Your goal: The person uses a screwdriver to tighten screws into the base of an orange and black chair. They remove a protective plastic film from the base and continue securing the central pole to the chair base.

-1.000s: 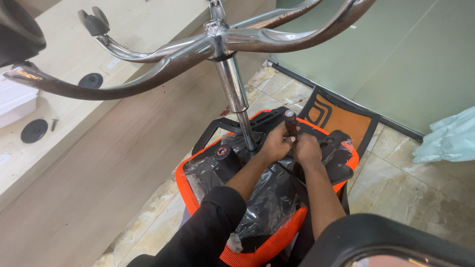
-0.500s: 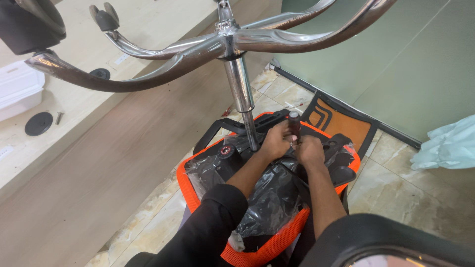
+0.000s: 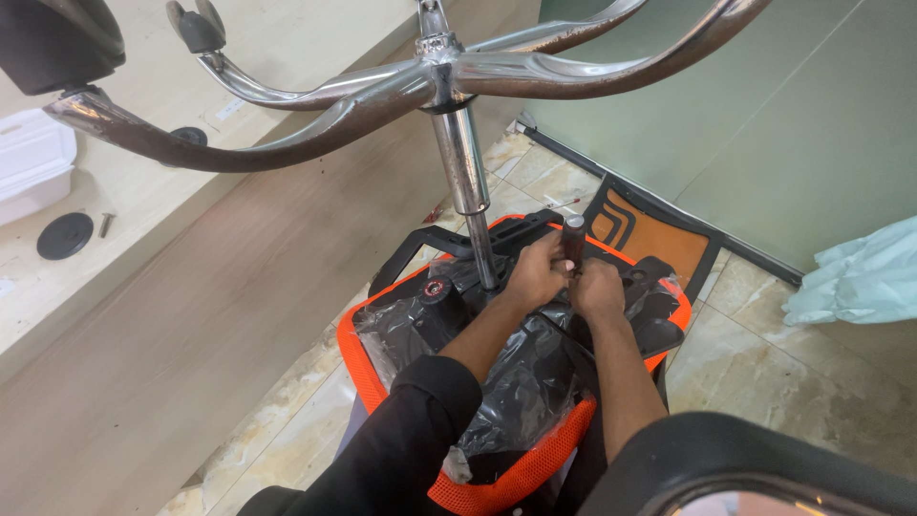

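An office chair lies upside down on the floor, its orange mesh seat (image 3: 377, 330) wrapped in black plastic. Its chrome gas column (image 3: 465, 182) rises to the star base (image 3: 382, 91) near the camera. My left hand (image 3: 535, 272) and my right hand (image 3: 597, 287) are side by side on the seat's underside, right of the column. A screwdriver with a dark handle (image 3: 573, 239) stands upright between them; my left hand is closed around its lower part and my right hand is closed at its shaft. The tip is hidden by my fingers.
A wooden panel wall (image 3: 191, 315) and a light counter (image 3: 143, 182) run along the left, with a black disc (image 3: 65, 235) and a white box (image 3: 33, 162) on top. A glass partition (image 3: 764, 124) stands right. A pale plastic bag (image 3: 860, 277) lies on the marble floor.
The view has shifted slightly, so the star base sits higher and nearer. My hands and the screwdriver stay at the same spot on the seat underside.
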